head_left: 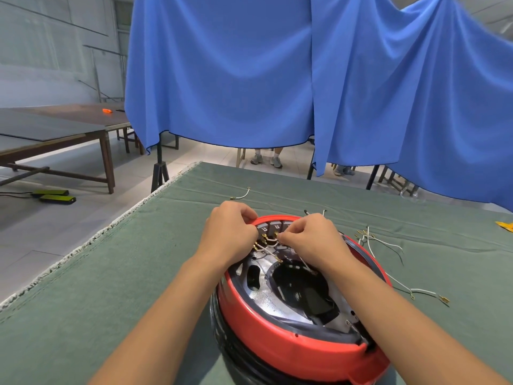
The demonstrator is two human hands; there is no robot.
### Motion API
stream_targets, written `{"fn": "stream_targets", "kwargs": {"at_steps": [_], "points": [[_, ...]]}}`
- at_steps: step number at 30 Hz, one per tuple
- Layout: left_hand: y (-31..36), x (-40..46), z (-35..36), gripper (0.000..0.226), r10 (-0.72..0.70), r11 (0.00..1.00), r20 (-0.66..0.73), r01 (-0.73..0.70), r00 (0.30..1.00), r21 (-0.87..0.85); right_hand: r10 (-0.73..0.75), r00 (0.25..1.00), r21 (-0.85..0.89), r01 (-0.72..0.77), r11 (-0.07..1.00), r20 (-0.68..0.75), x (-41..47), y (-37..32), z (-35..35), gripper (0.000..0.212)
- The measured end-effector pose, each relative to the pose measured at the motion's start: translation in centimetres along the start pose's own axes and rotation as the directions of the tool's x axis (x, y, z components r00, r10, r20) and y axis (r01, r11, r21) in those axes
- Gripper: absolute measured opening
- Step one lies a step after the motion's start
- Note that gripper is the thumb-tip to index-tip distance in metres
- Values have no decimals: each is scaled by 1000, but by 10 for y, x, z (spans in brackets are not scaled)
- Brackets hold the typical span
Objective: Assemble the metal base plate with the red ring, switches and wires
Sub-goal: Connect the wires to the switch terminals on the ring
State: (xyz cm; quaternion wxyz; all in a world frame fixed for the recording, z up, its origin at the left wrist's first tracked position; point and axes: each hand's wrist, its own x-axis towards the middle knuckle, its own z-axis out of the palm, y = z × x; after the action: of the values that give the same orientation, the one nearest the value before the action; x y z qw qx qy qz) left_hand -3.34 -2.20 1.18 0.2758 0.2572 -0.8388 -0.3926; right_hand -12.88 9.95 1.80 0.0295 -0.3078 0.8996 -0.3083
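Note:
The red ring [288,345] sits around a shiny metal base plate [270,304] on a black round body, low in the middle of the view. Grey switches [273,227] line the ring's far inner edge, and short white wires [266,247] with brass terminals run below them. My left hand [229,232] has its fingers curled over the ring's far left rim beside the switches. My right hand [311,236] pinches a white wire's terminal at a switch. What the left fingertips hold is hidden.
Loose white and black wires [380,241] lie on the green cloth [111,273] right of the ring, one more wire [241,194] lies beyond it. A yellow object [505,225] sits at the right edge. Blue curtains [249,79] hang behind the table.

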Motion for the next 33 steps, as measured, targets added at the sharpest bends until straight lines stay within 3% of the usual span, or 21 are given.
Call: {"fn": "stream_targets", "kwargs": {"at_steps": [8,11,14,19,22,26,30,33], "points": [[1,1,0,37,54,992,10,-55,998,111,-12,1000,36,13,999,-27,6,1,5,17],[3,-3,1,37,88,969,33,-93,996,230,8,1000,29,-7,1000,-26,6,0,5,20],[5,-9,2,26,127,919,51,-137,991,370,30,994,40,-26,999,-103,2,-1,2,28],[4,-12,2,11,167,916,120,-199,979,348,89,960,-38,-103,994,-267,-4,5,-25,31],[6,-12,5,7,196,905,146,-236,970,354,92,958,-140,-134,981,-272,-8,17,-43,17],[7,-12,6,16,224,883,121,-254,967,396,41,958,-256,-117,960,-284,-19,38,-48,31],[10,-15,6,13,249,814,111,-270,962,515,125,981,-136,-146,980,-150,-21,49,-44,23],[16,-13,5,11,168,792,150,-224,974,568,122,982,-122,-140,983,-146,-21,52,-43,24]]}}
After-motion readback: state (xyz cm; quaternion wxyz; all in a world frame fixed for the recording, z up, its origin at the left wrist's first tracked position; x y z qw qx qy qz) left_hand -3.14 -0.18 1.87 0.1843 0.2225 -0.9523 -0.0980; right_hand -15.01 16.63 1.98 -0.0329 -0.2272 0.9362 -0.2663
